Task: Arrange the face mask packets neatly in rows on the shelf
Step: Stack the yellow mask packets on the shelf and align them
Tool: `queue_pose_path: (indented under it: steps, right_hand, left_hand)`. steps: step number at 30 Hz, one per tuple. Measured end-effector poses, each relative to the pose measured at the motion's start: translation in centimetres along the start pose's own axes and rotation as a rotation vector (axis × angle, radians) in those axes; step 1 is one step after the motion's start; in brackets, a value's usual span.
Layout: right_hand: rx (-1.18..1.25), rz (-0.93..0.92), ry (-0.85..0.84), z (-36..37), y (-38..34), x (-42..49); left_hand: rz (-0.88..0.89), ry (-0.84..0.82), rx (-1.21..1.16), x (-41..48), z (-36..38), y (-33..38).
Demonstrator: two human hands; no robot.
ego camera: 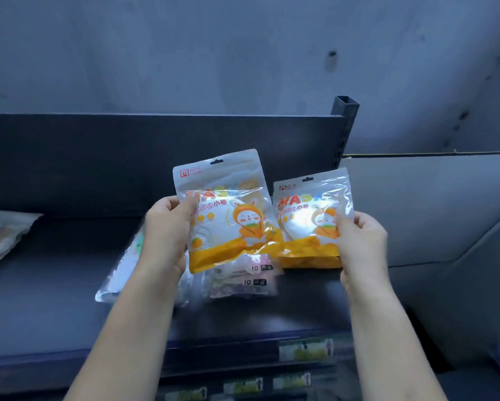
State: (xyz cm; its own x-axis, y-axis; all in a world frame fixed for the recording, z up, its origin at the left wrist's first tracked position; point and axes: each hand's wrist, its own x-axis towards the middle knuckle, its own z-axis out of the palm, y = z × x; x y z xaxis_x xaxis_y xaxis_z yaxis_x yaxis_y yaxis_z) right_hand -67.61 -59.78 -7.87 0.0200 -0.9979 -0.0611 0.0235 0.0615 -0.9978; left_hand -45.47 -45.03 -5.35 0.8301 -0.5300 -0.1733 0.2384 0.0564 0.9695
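My left hand point(165, 233) grips the left edge of an orange and white face mask packet point(228, 215) with a cartoon rabbit, held up above the dark shelf point(55, 299). My right hand point(361, 241) grips the right edge of a second, matching orange packet point(309, 224) beside it. Both packets face me upright and their inner edges nearly touch. Under them lie several pale packets point(240, 279) flat on the shelf, partly hidden by my left forearm.
A stack of packets point(3, 235) lies at the shelf's far left. The shelf's dark back panel point(127, 157) ends at a slotted metal post point(344, 125). A grey wall rises behind. Lower shelves point(301, 360) below hold small green-labelled items.
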Motion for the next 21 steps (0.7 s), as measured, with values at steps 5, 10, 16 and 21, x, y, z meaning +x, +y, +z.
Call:
queue_pose_path:
  steps: [5, 10, 16, 21]
  right_hand:
    - [-0.200, -0.033, -0.002, -1.2, 1.7, 3.6]
    - [-0.545, -0.035, 0.014, -2.0, 1.6, 4.2]
    - [-0.780, -0.084, 0.016, -2.4, 2.6, 5.7]
    - [-0.739, -0.154, 0.078, -1.2, 3.0, 5.5]
  left_hand:
    - [-0.014, 0.016, -0.073, -0.7, 3.8, -0.5]
    - [-0.067, 0.091, -0.162, -0.5, 5.4, -1.1]
    - [-0.073, 0.136, -0.174, -0.3, 5.8, -2.2]
    - [-0.064, 0.129, -0.140, -0.7, 6.6, -2.3]
